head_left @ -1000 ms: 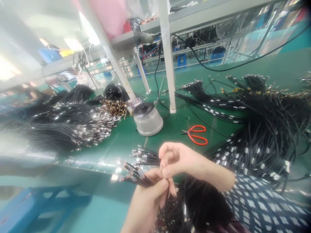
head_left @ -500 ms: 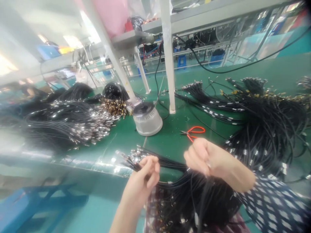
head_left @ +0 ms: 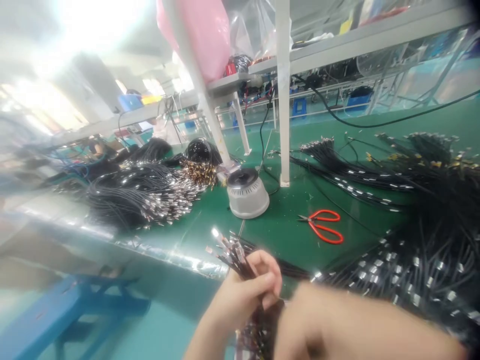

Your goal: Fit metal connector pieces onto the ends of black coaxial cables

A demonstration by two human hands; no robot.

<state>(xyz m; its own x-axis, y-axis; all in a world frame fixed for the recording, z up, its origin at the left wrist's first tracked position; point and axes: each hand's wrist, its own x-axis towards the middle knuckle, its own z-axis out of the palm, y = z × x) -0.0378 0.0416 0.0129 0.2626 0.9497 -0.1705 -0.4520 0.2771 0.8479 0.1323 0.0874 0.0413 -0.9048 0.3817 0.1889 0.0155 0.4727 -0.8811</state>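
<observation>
My left hand is closed around a bundle of black cables, whose silvery metal ends stick out past the thumb side. Close by on the right, my right hand is blurred by motion at the bottom of the view, and its fingers are hidden. More dark cables lie under and behind both hands, some over my lap. On the green bench top lie scissors with red handles, beyond my right hand. A large heap of black cables with silvery sleeves fills the right side.
A round grey-white device with a black top stands mid-bench beside the white shelf posts. Another cable pile covers the left part of the green bench. A blue stool stands on the floor at lower left.
The view has turned to the left, so the bench things sit further right. My right hand has come down and nearer the camera, uncovering the scissors. The left hand still grips the cables.
</observation>
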